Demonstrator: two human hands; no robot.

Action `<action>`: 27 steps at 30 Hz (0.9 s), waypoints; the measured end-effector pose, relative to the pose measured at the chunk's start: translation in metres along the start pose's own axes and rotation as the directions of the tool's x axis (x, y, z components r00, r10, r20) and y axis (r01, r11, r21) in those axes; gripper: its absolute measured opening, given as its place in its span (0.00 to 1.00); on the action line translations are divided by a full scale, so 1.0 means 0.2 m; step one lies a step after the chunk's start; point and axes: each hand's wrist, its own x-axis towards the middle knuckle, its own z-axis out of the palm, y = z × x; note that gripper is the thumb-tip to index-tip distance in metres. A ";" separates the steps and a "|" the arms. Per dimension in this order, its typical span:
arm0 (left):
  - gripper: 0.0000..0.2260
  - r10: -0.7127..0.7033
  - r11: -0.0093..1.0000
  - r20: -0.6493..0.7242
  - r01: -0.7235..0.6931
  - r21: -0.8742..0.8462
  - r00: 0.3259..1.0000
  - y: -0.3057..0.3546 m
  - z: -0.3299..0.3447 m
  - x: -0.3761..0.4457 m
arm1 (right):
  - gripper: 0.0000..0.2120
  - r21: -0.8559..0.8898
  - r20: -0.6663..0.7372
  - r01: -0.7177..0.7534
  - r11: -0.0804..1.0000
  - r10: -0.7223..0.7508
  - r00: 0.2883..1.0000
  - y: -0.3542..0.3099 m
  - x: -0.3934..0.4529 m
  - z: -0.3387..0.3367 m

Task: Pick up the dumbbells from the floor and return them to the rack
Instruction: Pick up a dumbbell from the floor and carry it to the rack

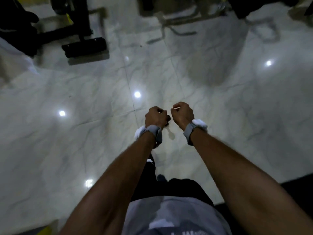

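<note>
Floor [220, 133]: glossy pale marble-look tiles, thin dark grout lines.
Light: several small bright ceiling-lamp reflections [137, 94] scattered over the tiles; the room is dim.
Far left: black gym equipment frame [79, 29] with a padded foot, blurred.
Far edge: a curved metal frame [169, 22], blurred.

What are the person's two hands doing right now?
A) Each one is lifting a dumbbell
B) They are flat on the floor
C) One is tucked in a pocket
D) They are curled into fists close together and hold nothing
D: the left hand and the right hand are both curled, side by side above the shiny floor, with no dumbbell in either.
</note>
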 end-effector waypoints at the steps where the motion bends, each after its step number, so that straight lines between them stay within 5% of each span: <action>1: 0.11 -0.005 1.000 0.038 0.004 0.014 0.999 0.04 0.03 0.08 | 0.10 -0.019 -0.005 -0.017 1.000 0.017 1.000 0.00 0.08 0.01; 7: 0.11 -0.076 0.993 0.134 0.064 0.097 0.988 0.02 0.19 0.57 | 0.12 -0.056 0.001 -0.135 0.989 0.135 0.991 0.04 0.52 0.18; 17: 0.13 -0.380 0.920 0.096 0.366 0.138 0.920 -0.63 0.80 1.51 | 0.14 -0.148 0.117 -0.248 0.957 0.266 0.957 0.61 1.39 0.74; 27: 0.17 -0.493 0.868 0.142 0.475 0.143 0.858 -1.02 1.48 2.14 | 0.15 -0.298 0.260 -0.121 0.947 0.202 0.944 1.14 1.95 1.28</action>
